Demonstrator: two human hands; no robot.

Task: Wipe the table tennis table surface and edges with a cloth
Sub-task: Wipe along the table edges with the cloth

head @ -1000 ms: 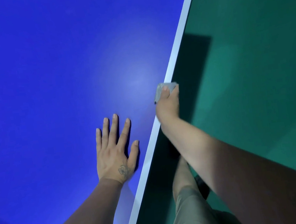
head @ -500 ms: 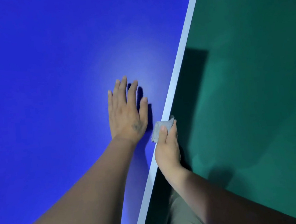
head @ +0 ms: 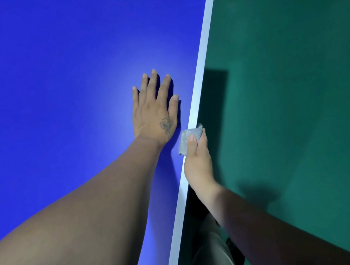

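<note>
We see the small grey folded cloth (head: 188,138) sitting on the white edge band (head: 202,64) of the blue table tennis surface (head: 56,80), pinched there by the right hand (head: 198,164): its thumb lies flat on top of the cloth, while the other fingers curl over the rim and drop out of sight, so we cannot tell how they lie below. Against half a second ago the cloth is on much the same stretch of the band, still under the thumb, after having been farther up the band, toward 12 o'clock, a second ago. At 10 o'clock from the cloth, just beside it, the left hand (head: 154,113) rests palm-down on the blue surface with fingers straight and slightly spread, holding nothing; it sits where it did half a second ago. A small dark tattoo marks its back. At 3 o'clock lies the green floor (head: 295,98), crossed by dark shadows. At 6 o'clock a grey trouser leg (head: 213,255) is cut off by the frame, and the dark shape beside it is too dim to make out.
</note>
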